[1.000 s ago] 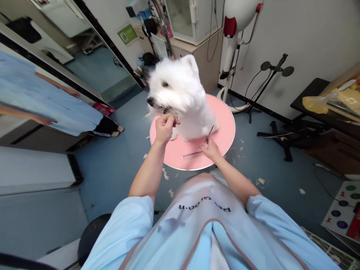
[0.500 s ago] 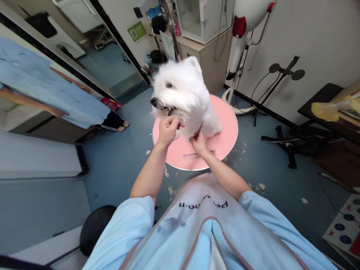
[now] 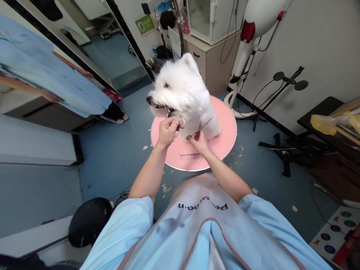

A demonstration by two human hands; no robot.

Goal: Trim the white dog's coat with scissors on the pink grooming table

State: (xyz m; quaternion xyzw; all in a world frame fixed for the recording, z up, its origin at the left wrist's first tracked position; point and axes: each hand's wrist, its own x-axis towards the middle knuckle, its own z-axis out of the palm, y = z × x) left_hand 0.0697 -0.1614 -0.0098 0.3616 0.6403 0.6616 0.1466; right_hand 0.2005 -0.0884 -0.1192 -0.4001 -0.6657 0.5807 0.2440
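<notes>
A fluffy white dog [image 3: 184, 90] sits on a round pink table [image 3: 225, 150], its head turned to the left and its mouth partly open. Just below its chin, my left hand [image 3: 168, 131] is closed in a pinch on the dog's beard hair. My right hand [image 3: 200, 142] holds a pair of scissors [image 3: 206, 123] at the dog's chest, the blades pointing up and to the right. Below the hands, a metal comb [image 3: 187, 156] lies on the table near its front edge, partly hidden by my right wrist.
White fur clippings [image 3: 165, 188] are scattered on the blue floor. A white stand dryer [image 3: 242, 56] and a black stand [image 3: 278, 92] are at the right. Behind the dog is a cabinet [image 3: 208, 62]. Another person in blue [image 3: 70, 78] stands at the left; a black stool [image 3: 90, 221] is lower left.
The dog's head has shifted slightly left and tipped up. The scissors in my right hand have turned, so their blades now show against the chest. My left hand keeps its pinch.
</notes>
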